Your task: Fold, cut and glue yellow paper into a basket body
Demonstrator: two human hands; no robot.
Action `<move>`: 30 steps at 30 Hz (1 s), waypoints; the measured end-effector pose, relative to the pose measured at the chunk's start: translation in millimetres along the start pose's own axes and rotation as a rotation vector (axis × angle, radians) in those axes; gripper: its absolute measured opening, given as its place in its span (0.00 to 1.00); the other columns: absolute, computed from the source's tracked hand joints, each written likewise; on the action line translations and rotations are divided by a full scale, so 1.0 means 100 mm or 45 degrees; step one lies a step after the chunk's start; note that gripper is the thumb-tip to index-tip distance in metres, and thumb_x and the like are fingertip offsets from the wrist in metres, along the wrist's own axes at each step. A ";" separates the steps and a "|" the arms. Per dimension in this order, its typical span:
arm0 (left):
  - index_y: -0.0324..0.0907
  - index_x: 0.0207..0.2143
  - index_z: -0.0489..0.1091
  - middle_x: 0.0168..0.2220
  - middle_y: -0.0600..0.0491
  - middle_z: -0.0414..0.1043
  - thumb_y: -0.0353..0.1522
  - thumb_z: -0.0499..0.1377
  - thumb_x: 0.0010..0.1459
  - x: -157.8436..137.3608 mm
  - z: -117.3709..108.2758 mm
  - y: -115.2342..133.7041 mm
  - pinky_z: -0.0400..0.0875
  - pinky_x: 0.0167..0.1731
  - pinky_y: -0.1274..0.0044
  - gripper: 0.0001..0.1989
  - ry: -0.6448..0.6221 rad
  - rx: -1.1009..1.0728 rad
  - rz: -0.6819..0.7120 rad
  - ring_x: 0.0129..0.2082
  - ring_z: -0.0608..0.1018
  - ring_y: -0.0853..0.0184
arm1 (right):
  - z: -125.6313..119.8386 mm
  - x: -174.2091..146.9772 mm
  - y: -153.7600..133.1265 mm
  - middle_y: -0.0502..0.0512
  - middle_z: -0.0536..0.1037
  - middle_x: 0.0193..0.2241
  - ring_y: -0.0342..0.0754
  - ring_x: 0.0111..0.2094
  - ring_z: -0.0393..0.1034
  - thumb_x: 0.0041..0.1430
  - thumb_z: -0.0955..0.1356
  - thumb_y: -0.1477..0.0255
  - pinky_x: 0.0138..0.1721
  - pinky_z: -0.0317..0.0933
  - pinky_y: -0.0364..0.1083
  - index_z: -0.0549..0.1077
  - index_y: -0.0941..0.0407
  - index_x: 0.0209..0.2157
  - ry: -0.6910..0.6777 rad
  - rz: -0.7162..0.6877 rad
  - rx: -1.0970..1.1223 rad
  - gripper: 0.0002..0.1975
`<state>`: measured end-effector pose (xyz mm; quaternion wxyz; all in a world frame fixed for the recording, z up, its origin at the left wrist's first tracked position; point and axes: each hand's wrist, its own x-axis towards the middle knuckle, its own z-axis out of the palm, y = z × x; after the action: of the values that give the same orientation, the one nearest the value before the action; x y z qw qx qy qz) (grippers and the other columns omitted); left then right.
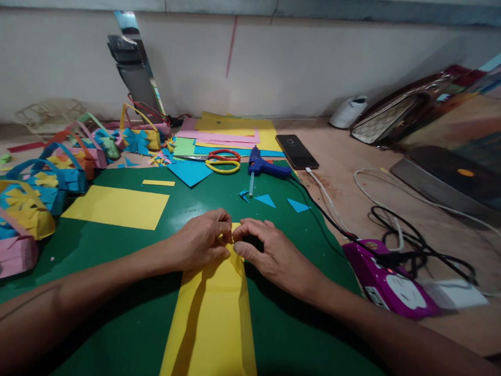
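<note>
A long strip of yellow paper (217, 318) lies lengthwise towards me on the green mat (129, 308), with creases and raised folds at its far end. My left hand (203, 237) is closed in a pinch on the left side of that far end. On the right side, my right hand (270, 253) grips the same end between thumb and curled fingers. The fingers partly hide the folded tip. Beyond my hands lie a blue glue gun (268, 166) and scissors (223, 161) with red and yellow handles.
Small paper baskets (74, 177) line the left side, near a flat yellow sheet (117, 206). Coloured sheets (235, 128) are stacked at the back. A phone (296, 151), a purple power strip (391, 282) and black cables (418, 235) lie to the right. Blue scraps (266, 200) lie beyond my hands.
</note>
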<state>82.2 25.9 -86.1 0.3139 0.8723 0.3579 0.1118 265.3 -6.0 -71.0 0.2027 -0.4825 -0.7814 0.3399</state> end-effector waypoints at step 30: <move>0.39 0.27 0.66 0.40 0.52 0.68 0.21 0.59 0.49 0.00 -0.11 -0.13 0.66 0.41 0.75 0.06 -0.133 -0.246 0.132 0.41 0.73 0.65 | 0.15 -0.02 0.04 0.54 0.72 0.39 0.51 0.46 0.61 0.54 0.65 0.82 0.47 0.48 0.52 0.68 0.55 0.33 -0.012 -0.080 -0.347 0.08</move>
<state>71.1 38.1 -85.8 0.4086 0.8599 0.2829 0.1165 259.1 -11.2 -84.2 0.1423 -0.4793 -0.8360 0.2263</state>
